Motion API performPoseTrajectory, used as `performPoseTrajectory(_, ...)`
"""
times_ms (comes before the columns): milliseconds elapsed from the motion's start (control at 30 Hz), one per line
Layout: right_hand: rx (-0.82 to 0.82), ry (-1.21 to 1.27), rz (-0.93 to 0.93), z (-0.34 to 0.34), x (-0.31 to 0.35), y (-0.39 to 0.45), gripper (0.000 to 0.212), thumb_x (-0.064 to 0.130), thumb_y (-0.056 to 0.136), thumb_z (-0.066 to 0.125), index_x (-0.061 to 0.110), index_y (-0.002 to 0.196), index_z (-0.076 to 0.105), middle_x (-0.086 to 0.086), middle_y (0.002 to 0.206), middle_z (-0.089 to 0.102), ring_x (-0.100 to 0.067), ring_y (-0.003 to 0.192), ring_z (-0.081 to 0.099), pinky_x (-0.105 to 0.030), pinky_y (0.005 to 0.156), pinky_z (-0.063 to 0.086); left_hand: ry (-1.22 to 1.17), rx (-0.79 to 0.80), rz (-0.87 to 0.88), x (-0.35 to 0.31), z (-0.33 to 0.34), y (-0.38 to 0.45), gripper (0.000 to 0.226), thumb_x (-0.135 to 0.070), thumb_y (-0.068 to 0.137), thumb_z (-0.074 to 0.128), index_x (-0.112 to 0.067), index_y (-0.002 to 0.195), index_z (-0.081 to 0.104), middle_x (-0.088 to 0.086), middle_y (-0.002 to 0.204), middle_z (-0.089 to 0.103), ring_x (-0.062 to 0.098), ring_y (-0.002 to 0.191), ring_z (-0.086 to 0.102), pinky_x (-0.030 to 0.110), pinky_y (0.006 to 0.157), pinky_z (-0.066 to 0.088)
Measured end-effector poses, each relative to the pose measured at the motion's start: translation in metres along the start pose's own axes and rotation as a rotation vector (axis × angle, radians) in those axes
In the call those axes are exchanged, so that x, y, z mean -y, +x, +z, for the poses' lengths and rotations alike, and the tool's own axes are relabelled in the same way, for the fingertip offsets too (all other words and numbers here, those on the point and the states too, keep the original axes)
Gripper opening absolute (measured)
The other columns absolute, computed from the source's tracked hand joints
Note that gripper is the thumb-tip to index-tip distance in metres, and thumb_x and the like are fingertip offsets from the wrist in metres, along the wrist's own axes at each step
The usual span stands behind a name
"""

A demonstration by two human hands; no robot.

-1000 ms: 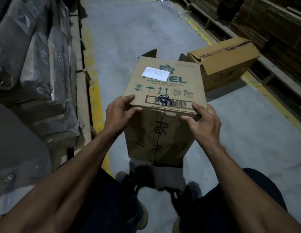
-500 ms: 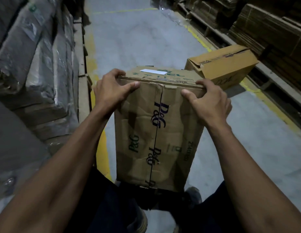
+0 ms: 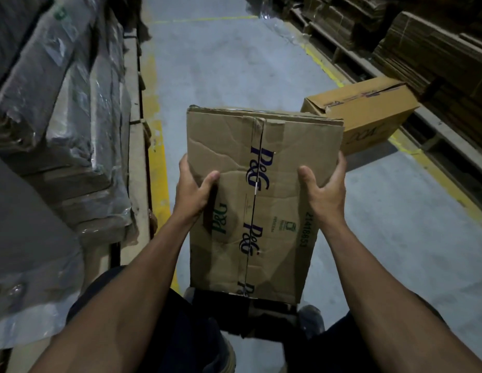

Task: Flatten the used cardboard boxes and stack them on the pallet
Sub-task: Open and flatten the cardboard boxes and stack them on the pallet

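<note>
Box rotated; grip relocated.
The cardboard box [image 3: 261, 189] has been tipped so its taped P&G face is presented upward; left hand [image 3: 192, 188] and right hand [image 3: 324, 188] have been shifted from the top edge to its sides.

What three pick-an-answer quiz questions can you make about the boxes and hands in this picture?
1. Where is the second box?
A. on the floor, right of the held box
B. on a shelf
C. underfoot

2. What colour is the floor line?
A. red
B. yellow
C. white

3. How is the held box held?
A. one hand
B. both hands grip its sides
C. nobody holds it

Answers: A, it sits on the floor to the right; B, the stripe is yellow; B, the left hand and right hand grip it.
</note>
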State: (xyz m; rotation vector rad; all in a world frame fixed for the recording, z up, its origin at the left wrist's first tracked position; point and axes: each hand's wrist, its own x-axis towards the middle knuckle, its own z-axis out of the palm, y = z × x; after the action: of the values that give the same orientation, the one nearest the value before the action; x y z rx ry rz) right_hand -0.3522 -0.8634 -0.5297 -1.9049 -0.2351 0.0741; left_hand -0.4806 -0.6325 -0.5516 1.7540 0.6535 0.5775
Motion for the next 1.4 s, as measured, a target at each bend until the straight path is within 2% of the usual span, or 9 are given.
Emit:
performPoseTrajectory(267, 0.068, 0.09, 0.309, 0.008, -0.055, -0.069, 0.085, 0.061, 0.074, 0.071, 0.022, 0.143, 0.042, -0.001, 0.127, 0.063, -0.022, 0.116, 0.063, -0.05, 0.096, 0.055, 0.097, 0.064, -0.324, 0.033, -0.003, -0.042, 0.074, -0.037, 0.086, 0.075, -0.011, 0.144, 0.038, -0.001, 0.128, 0.052, 0.017, 0.119, 0.051, 0.028, 0.094, 0.043)
performPoseTrajectory(400, 0.018, 0.019, 0.3, 0.006, -0.043, -0.058, 0.074, 0.07, 0.078, 0.064, 0.024, 0.135, 0.051, 0.003, 0.117, 0.065, -0.021, 0.11, 0.064, -0.045, 0.093, 0.056, 0.169, -0.003, -0.338, 0.017, -0.003, -0.033, 0.09, -0.073, 0.066, 0.075, -0.012, 0.129, 0.053, 0.007, 0.123, 0.064, 0.028, 0.114, 0.06, 0.043, 0.097, 0.052)
performPoseTrajectory(600, -0.029, -0.265, 0.258, -0.006, -0.018, -0.027, 0.065, 0.078, 0.084, 0.052, 0.027, 0.126, 0.055, 0.001, 0.111, 0.065, -0.025, 0.103, 0.061, -0.046, 0.094, 0.05, 0.386, -0.114, -0.288, -0.01, 0.002, -0.01, 0.087, -0.09, 0.061, 0.057, -0.016, 0.107, 0.063, 0.008, 0.107, 0.069, 0.033, 0.102, 0.063, 0.044, 0.089, 0.053)
performPoseTrajectory(700, 0.027, -0.322, 0.225, -0.01, -0.009, -0.009, 0.054, 0.066, 0.092, 0.053, 0.026, 0.128, 0.051, 0.002, 0.109, 0.059, -0.023, 0.099, 0.056, -0.039, 0.088, 0.044, 0.502, -0.15, -0.325, -0.015, 0.007, 0.002, 0.084, -0.092, 0.063, 0.054, -0.016, 0.099, 0.062, 0.011, 0.109, 0.068, 0.035, 0.102, 0.063, 0.043, 0.087, 0.052)
performPoseTrajectory(867, 0.103, -0.403, 0.24, 0.004, -0.007, 0.029, 0.054, 0.066, 0.093, 0.052, 0.026, 0.129, 0.049, 0.003, 0.11, 0.056, -0.024, 0.106, 0.055, -0.046, 0.098, 0.046, 0.549, -0.146, -0.38, -0.011, 0.013, 0.033, 0.086, -0.089, 0.069, 0.052, -0.013, 0.107, 0.063, 0.013, 0.112, 0.066, 0.037, 0.105, 0.061, 0.043, 0.087, 0.051)
performPoseTrajectory(1000, 0.166, -0.407, 0.305, 0.024, -0.023, 0.068, 0.066, 0.07, 0.084, 0.058, 0.023, 0.13, 0.055, -0.004, 0.124, 0.065, -0.031, 0.113, 0.06, -0.045, 0.098, 0.049, 0.295, 0.015, -0.448, 0.023, 0.02, 0.055, 0.083, -0.074, 0.05, 0.07, -0.01, 0.103, 0.068, 0.017, 0.106, 0.072, 0.037, 0.102, 0.067, 0.046, 0.084, 0.056)
performPoseTrajectory(1100, 0.275, -0.525, 0.402, 0.026, -0.056, 0.072, 0.079, 0.066, 0.076, 0.063, 0.023, 0.138, 0.042, -0.01, 0.13, 0.06, -0.035, 0.113, 0.06, -0.047, 0.096, 0.051, 0.309, 0.211, -0.562, 0.085, 0.036, 0.037, 0.082, -0.068, 0.039, 0.074, -0.012, 0.097, 0.067, 0.015, 0.102, 0.073, 0.034, 0.098, 0.07, 0.05, 0.084, 0.058)
performPoseTrajectory(1200, 0.281, -0.586, 0.509, 0.011, -0.102, 0.057, 0.089, 0.068, 0.081, 0.064, 0.02, 0.147, 0.028, -0.015, 0.14, 0.051, -0.04, 0.123, 0.053, -0.052, 0.1, 0.048, 0.185, 0.265, -0.606, 0.108, 0.066, -0.004, 0.095, -0.08, 0.05, 0.064, -0.009, 0.114, 0.069, 0.013, 0.109, 0.073, 0.03, 0.101, 0.069, 0.041, 0.088, 0.057)
performPoseTrajectory(1400, 0.221, -0.55, 0.551, 0.002, -0.128, 0.044, 0.088, 0.071, 0.081, 0.063, 0.018, 0.144, 0.031, -0.017, 0.137, 0.054, -0.041, 0.12, 0.055, -0.051, 0.099, 0.049, 0.203, 0.205, -0.61, 0.102, 0.089, -0.001, 0.091, -0.073, 0.061, 0.059, -0.009, 0.126, 0.064, 0.009, 0.12, 0.068, 0.032, 0.109, 0.064, 0.042, 0.096, 0.053)
